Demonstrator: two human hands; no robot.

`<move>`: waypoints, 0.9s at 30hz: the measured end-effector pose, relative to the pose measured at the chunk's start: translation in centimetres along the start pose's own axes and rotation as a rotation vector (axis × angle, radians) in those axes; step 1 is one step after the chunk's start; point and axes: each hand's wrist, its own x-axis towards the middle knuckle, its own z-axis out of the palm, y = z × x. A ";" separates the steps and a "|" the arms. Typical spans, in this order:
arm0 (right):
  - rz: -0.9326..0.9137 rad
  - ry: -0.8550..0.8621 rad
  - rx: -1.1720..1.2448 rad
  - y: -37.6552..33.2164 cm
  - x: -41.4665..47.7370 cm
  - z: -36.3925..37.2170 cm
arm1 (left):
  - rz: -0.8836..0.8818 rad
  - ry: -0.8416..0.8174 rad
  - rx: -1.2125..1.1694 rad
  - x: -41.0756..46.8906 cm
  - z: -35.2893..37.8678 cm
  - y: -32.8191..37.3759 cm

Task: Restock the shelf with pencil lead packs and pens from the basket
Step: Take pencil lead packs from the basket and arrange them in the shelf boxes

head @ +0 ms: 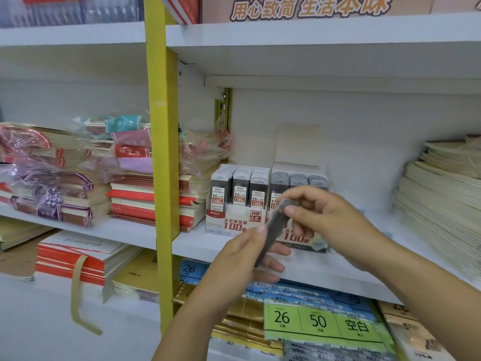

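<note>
Shelf post point(161, 152): plain yellow.
Shelf board point(197, 243): white.
Pencil lead pack point(272, 230): dark smoky grey, see-through.
Display box point(235, 221): white front, red band, red lettering.
Notebook stack point(135, 201): red covers, cream page edges.
Paper stack point(437, 199): cream.
Loose-leaf pack point(317, 321): lime-green label, black numerals.
Banner point(309, 9): orange characters on pale pink.

Smooth white shelf point(325, 272) looking matt, yellow post point(161, 152) showing a painted, slightly glossy coat, dark lead pack point(273, 230) gleaming as translucent plastic, display box point(235, 221) showing printed card, notebooks point(52, 183) lying in crinkled clear film, paper stack point(437, 199) looking matt cream.
</note>
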 end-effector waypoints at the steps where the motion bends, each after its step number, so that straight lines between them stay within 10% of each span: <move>1: 0.010 -0.001 0.078 0.0 0.0 -0.6 | -0.027 0.000 -0.023 -0.1 -0.2 0.0; 12: 0.089 0.109 0.272 1.5 -0.5 -2.1 | 0.166 0.229 0.152 0.9 1.5 -0.1; 20: -0.248 0.486 -0.190 -0.4 1.4 -7.4 | 0.479 0.405 0.809 2.2 2.3 -1.5; 27: -0.111 0.238 -0.753 1.5 3.8 -8.4 | 0.445 0.385 1.189 3.2 1.7 -3.9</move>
